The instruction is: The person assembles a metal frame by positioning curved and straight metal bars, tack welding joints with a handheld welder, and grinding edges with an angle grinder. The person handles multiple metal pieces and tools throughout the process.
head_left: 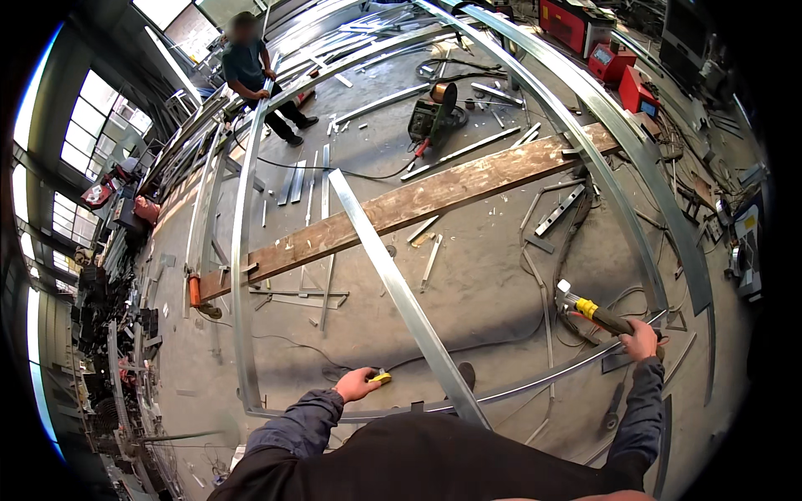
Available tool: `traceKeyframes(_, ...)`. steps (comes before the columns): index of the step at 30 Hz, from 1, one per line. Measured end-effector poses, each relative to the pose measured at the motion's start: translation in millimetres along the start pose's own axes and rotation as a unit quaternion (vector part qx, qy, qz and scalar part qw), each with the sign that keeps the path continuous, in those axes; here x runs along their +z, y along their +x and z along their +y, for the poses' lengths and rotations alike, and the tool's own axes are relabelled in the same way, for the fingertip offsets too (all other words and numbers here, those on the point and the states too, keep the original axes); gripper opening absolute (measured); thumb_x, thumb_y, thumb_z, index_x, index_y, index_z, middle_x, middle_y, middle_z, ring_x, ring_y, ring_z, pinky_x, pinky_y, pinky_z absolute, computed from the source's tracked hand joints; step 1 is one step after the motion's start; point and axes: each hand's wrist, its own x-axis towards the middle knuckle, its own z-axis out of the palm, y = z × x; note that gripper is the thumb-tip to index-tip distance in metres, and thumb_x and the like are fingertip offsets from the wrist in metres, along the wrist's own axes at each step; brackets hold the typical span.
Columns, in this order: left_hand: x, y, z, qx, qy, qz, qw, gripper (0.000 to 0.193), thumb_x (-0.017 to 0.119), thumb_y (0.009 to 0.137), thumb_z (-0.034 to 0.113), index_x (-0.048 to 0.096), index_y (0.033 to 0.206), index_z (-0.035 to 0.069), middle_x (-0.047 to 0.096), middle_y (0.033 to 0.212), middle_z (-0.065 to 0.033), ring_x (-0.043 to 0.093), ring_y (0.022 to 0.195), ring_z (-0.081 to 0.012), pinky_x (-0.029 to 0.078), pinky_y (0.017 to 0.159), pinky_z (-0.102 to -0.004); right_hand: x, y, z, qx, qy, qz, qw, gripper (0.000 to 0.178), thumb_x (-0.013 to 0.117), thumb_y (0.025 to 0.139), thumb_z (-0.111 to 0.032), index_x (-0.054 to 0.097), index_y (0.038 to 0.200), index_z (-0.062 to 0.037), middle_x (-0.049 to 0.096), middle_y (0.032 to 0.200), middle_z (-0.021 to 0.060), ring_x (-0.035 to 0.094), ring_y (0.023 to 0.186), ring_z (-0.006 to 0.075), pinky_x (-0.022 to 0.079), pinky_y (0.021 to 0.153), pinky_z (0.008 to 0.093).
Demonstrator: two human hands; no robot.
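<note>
My right hand (640,341) is closed around the dark handle of a hammer (587,309), which has a yellow band and a pale metal head pointing left. That hand is at the near right corner of a large metal frame (535,380). My left hand (356,385) grips a small yellow and dark object (382,377), perhaps a tape measure; the fingers partly hide it. It sits just above the frame's near bar. Between my hands a loose-looking silver bar (409,299) slants away from my body, its far end over a wooden plank (393,209).
Another person (251,75) stands at the far left, hands on the frame's far corner. A dark machine with a wire spool (430,117) is inside the frame. Red machines (639,90) stand far right. Metal offcuts (432,263) and cables (468,357) litter the floor.
</note>
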Motion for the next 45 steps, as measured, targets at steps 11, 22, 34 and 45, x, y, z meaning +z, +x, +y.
traceKeyframes(11,22.9,2.5,76.5,0.141,-0.157,-0.181,0.961,0.047,0.069,0.105,0.031,0.065,0.138,-0.002,0.073,0.131,-0.0145,0.068,0.121,-0.0230,0.051,0.107,-0.0358,12.7,-304.5,73.1,0.085,0.510,0.201,0.832,0.066,0.087,0.084,-0.029,0.062,0.137,0.0009,0.067,0.093,0.0043,0.062,0.077,0.0143,0.052,0.069,0.0291)
traceKeyframes(22,30.9,-13.5,64.6,0.184,-0.134,-0.206,0.952,0.047,0.072,0.104,0.029,0.065,0.139,0.000,0.072,0.131,-0.0091,0.065,0.120,-0.0177,0.050,0.107,-0.0325,42.3,-258.2,-44.5,0.078,0.498,0.028,0.863,0.042,0.070,0.074,0.000,0.060,0.114,-0.0005,0.061,0.074,0.0047,0.062,0.057,0.0178,0.053,0.055,0.0332)
traceKeyframes(34,22.7,-128.0,-146.0,0.077,-0.320,-0.074,0.941,0.041,0.075,0.101,0.024,0.069,0.135,0.002,0.074,0.124,-0.0063,0.067,0.114,-0.0142,0.053,0.100,-0.0312,90.6,-470.0,50.5,0.219,0.477,0.061,0.849,0.043,0.080,0.086,-0.019,0.058,0.120,-0.0049,0.060,0.073,0.0054,0.062,0.055,0.0215,0.057,0.052,0.0369)
traceKeyframes(45,30.6,-190.5,-266.3,0.111,-0.292,0.029,0.949,0.036,0.074,0.097,0.021,0.074,0.125,-0.001,0.080,0.110,-0.0106,0.074,0.101,-0.0176,0.057,0.095,-0.0339,255.2,-593.1,-147.7,0.216,0.661,-0.019,0.718,0.051,0.081,0.089,-0.025,0.058,0.129,-0.0023,0.066,0.084,0.0091,0.068,0.067,0.0222,0.062,0.063,0.0408)
